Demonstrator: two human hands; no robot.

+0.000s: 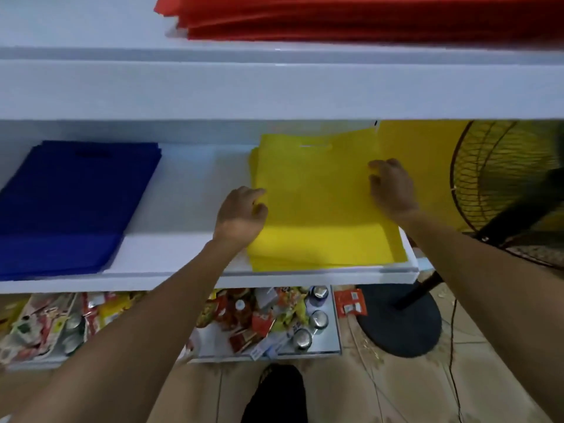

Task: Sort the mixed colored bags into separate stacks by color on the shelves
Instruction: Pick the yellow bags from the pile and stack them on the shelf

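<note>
Midway up a white shelf unit, a person's two bare hands meet on a yellow stack (317,209) of flat bags, which lies at the right end of the middle shelf (189,209). The left hand (241,215) grips the stack's left edge, thumb and curled fingers on the top bag. The right hand (393,187) sits over the right edge with its fingers bent; blur hides whether it clasps the bags or only rests on them. A handle slot shows near the far end of the top yellow bag.

On the same shelf, well apart to the left, lies a blue stack (76,203), its near end hanging a little over the front lip. A red stack (366,16) fills the right part of the top shelf (213,87).

Below, the lowest shelf holds a jumble of packets (45,325), and toward its right end a few cans (319,319) stand upright among them.

Just right of the unit stands a fan (500,178), its wire cage level with the yellow bags and its round black base (399,325) on the tiled floor (488,377). A thin cable (454,346) trails across the tiles beside the base.
</note>
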